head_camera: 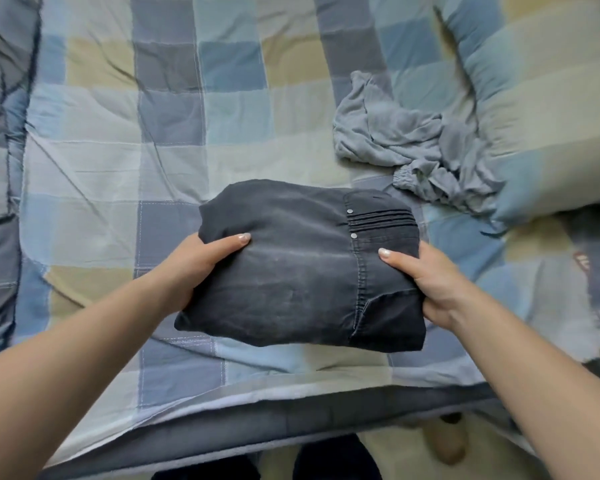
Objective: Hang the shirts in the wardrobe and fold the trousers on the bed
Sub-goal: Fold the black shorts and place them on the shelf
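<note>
The left hand [191,268] holds the left side of the folded dark trousers [302,268]. Its thumb lies flat on top and its fingers curl under the edge, out of sight. The right hand [426,282] does the same on the right side, thumb on top, fingers tucked below. Holding both ends like this likely keeps the folds from slipping open.

The trousers are folded into a thick, neat block. They sit in the middle of the view, just above the bed [101,168] or resting lightly on it; I cannot tell which. Two small metal studs and some stitched lines show near the right end.

The bed has a cover of blue, grey and tan squares. At about 2 o'clock from the trousers lies a grey garment [406,140], all crumpled up and not folded. It has a stretchy cuff or waist, so it may be another pair of trousers waiting its turn. Just beside it, at 3 o'clock, is a puffy pillow [548,109] in the same squares.

This pair looks done. It probably just needs a good spot on the bed, away from the crumpled one.
</note>
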